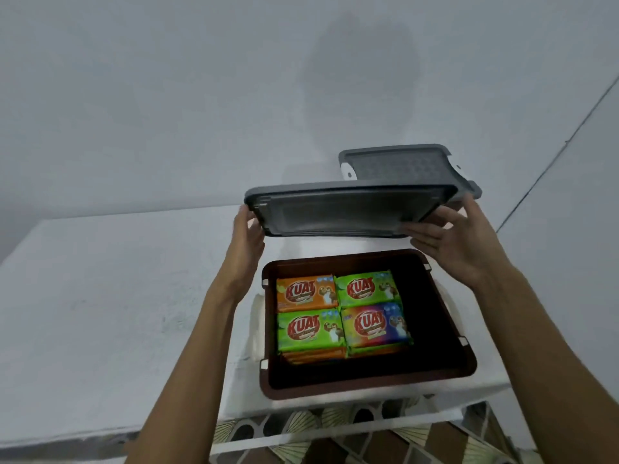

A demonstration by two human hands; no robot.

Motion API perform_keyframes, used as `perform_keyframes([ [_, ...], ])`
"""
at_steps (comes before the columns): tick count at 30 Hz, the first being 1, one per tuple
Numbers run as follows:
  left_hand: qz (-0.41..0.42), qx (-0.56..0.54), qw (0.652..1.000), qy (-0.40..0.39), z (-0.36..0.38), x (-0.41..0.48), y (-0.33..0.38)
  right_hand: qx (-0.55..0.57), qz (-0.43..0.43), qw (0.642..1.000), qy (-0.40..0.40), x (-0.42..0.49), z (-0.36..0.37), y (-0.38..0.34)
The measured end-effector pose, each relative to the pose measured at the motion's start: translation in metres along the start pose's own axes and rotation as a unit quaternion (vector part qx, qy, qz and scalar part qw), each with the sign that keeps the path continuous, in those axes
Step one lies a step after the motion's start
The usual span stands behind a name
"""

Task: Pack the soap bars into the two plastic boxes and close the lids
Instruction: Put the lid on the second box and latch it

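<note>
Open dark-brown rectangular plastic box [335,390] sits on the white worktop [117,279], near its front edge. Inside, the top layer is four wrapped "KUAT" soap bars in a 2x2 block: orange bar [303,293] back left, green bar [366,289] back right, second green bar [310,329] front left, rainbow-coloured bar [375,324] front right. Edges of more orange wrappers show beneath them. The block is pushed toward the back and left of the box; dark bare floor shows along the front and right. Grey rectangular plastic lid [345,211] is held in the air above the box's back edge, tilted, underside facing the camera. Left-hand grip [246,236] is clamped on the lid's left end, thumb up along its edge. Right-hand grip [459,242] is clamped on the right corner, fingers stretched under, thumb over the top. Second box with grey patterned lid [402,164] stands closed just behind, by the wall.
</note>
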State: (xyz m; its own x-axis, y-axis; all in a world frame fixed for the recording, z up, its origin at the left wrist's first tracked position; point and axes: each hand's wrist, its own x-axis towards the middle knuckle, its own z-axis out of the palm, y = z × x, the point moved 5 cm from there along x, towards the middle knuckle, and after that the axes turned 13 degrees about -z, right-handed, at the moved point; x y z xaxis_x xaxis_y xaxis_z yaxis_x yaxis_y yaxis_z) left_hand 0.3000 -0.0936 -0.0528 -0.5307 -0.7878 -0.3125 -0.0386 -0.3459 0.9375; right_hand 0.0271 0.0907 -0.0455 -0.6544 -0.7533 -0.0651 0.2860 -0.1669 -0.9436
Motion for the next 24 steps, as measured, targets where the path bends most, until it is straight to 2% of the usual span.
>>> perform_keyframes([
  [3, -0.017, -0.117, 0.992, -0.048, -0.007, -0.013, -0.011, -0.008, 0.013, 1.0, 0.025, -0.017, 0.0, -0.008],
  [6, -0.001, -0.108, 0.993, -0.037, -0.004, -0.03, -0.02, -0.11, 0.001, 0.994, 0.028, -0.034, -0.002, -0.004],
  [9, 0.048, -0.03, 0.998, 0.022, -0.005, -0.048, -0.023, -0.241, -0.071, 0.968, -0.001, -0.051, -0.001, -0.001],
  [12, 0.078, 0.06, 0.995, 0.025, -0.013, -0.059, -0.032, -0.346, -0.13, 0.928, -0.038, -0.065, 0.002, -0.002],
  [17, 0.08, 0.18, 0.98, 0.026, -0.012, -0.076, -0.047, -0.461, -0.109, 0.874, -0.111, -0.082, -0.003, 0.022],
  [24, 0.092, 0.303, 0.947, 0.059, 0.0, -0.096, -0.078, -0.547, -0.103, 0.819, -0.141, -0.099, -0.023, 0.049],
])
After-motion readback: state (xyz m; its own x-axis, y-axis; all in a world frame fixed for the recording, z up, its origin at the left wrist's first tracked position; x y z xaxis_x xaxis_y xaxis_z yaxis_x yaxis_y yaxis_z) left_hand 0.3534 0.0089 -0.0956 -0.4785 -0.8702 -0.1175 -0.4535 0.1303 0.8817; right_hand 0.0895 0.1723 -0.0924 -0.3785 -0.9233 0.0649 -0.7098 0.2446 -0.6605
